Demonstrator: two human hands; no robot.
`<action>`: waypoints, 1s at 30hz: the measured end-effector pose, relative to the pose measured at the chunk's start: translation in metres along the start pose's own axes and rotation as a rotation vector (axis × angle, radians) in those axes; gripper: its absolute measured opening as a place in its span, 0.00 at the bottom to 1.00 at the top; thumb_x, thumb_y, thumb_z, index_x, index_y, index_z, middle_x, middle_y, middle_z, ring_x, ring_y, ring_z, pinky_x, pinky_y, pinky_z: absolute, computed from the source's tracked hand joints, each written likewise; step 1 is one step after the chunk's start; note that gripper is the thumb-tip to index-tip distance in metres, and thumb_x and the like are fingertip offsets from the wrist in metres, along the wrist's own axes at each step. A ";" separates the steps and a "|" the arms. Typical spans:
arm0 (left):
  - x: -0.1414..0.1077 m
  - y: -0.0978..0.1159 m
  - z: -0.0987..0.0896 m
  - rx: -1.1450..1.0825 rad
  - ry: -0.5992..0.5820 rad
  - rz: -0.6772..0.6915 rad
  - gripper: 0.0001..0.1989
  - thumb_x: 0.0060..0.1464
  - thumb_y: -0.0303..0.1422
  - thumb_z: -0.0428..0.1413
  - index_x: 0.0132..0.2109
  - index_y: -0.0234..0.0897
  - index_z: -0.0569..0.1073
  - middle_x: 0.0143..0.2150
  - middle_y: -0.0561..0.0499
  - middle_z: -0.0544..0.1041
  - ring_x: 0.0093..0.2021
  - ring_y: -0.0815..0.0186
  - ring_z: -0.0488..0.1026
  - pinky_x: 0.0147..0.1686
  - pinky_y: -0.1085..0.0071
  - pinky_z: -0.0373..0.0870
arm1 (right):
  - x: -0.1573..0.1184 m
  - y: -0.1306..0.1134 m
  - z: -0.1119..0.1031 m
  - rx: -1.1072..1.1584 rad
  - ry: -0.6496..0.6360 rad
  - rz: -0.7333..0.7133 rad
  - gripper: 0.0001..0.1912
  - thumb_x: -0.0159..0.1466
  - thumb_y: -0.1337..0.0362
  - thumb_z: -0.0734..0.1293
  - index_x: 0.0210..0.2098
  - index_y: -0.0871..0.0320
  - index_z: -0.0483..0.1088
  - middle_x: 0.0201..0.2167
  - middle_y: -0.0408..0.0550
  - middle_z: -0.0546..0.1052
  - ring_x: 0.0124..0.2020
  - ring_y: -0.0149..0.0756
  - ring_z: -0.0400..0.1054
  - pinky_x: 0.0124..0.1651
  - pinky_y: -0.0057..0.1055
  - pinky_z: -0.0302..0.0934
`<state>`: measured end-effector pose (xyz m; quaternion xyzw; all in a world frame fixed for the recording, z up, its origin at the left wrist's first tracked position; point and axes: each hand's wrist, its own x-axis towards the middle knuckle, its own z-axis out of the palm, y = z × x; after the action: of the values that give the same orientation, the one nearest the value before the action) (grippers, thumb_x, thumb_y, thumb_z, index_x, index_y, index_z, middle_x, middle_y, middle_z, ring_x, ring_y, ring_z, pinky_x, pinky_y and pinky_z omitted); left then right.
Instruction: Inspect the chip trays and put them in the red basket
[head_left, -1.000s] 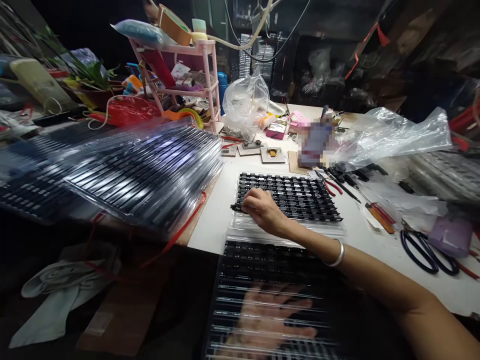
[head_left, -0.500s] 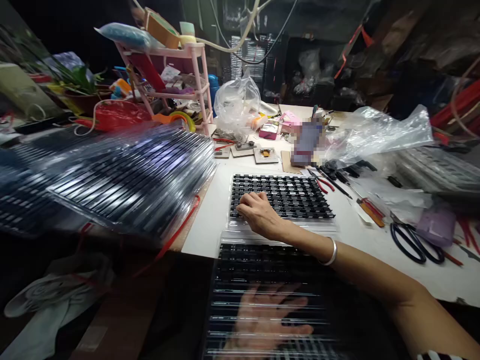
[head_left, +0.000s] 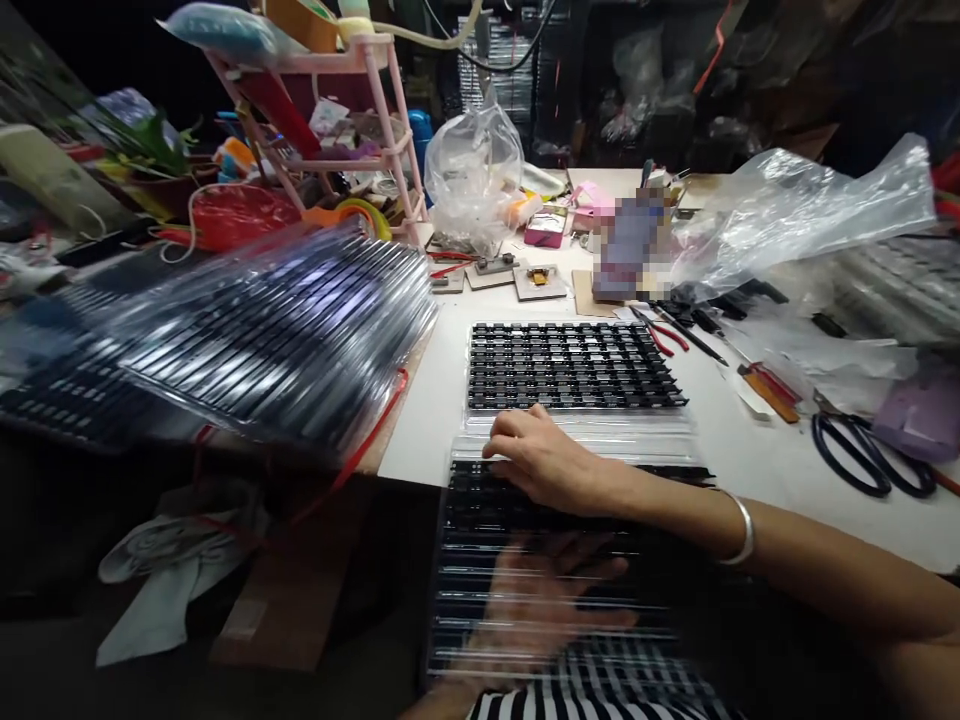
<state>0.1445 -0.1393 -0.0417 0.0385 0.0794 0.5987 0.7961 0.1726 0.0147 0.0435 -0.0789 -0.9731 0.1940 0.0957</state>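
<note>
My left hand [head_left: 525, 600] is spread flat beneath a clear ribbed tray [head_left: 480, 640] and shows through the plastic. Black strips fill the upper rows of that tray, whose far edge rests at the table's front edge. Over those top rows hovers my right hand [head_left: 544, 455], fingers curled with thumb and forefinger together; what it pinches, if anything, is too small to see. Just beyond lies a second clear tray [head_left: 574, 367] on the white table, filled with rows of small black parts.
Bagged ribbed trays [head_left: 285, 330] are piled at the left, with a red ribbon. Behind stand a pink shelf [head_left: 390, 150] and a plastic bag [head_left: 476, 175]. At the right lie pliers [head_left: 667, 335], a screwdriver [head_left: 769, 390], scissors [head_left: 851, 455] and plastic sheeting [head_left: 810, 220].
My right hand has moved from the far tray back toward me, over the top rows of the near tray. The camera view has shifted slightly. My left hand stays under the near tray.
</note>
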 end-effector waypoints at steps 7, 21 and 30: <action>-0.004 0.002 0.003 0.040 -0.030 0.011 0.26 0.62 0.39 0.34 0.56 0.40 0.70 0.62 0.43 0.65 0.62 0.45 0.58 0.55 0.37 0.49 | 0.016 -0.011 0.035 -0.273 0.000 -0.074 0.07 0.64 0.71 0.59 0.32 0.61 0.67 0.34 0.50 0.69 0.35 0.37 0.56 0.39 0.35 0.47; -0.007 -0.004 -0.012 0.024 -0.080 0.021 0.26 0.60 0.46 0.37 0.52 0.45 0.73 0.61 0.49 0.67 0.65 0.49 0.52 0.59 0.44 0.44 | 0.032 0.043 0.026 -0.274 0.211 -0.017 0.09 0.64 0.74 0.60 0.30 0.60 0.70 0.35 0.50 0.70 0.36 0.37 0.57 0.40 0.35 0.45; -0.007 -0.001 -0.013 0.045 -0.075 -0.009 0.24 0.57 0.48 0.49 0.55 0.43 0.69 0.62 0.45 0.65 0.62 0.48 0.57 0.56 0.42 0.52 | 0.011 -0.019 -0.020 -0.252 0.208 -0.009 0.10 0.66 0.69 0.58 0.37 0.59 0.71 0.35 0.50 0.70 0.36 0.37 0.59 0.42 0.38 0.47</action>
<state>0.1413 -0.1465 -0.0537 0.0786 0.0632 0.5912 0.8002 0.1641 0.0065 0.0705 -0.1056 -0.9749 0.0607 0.1862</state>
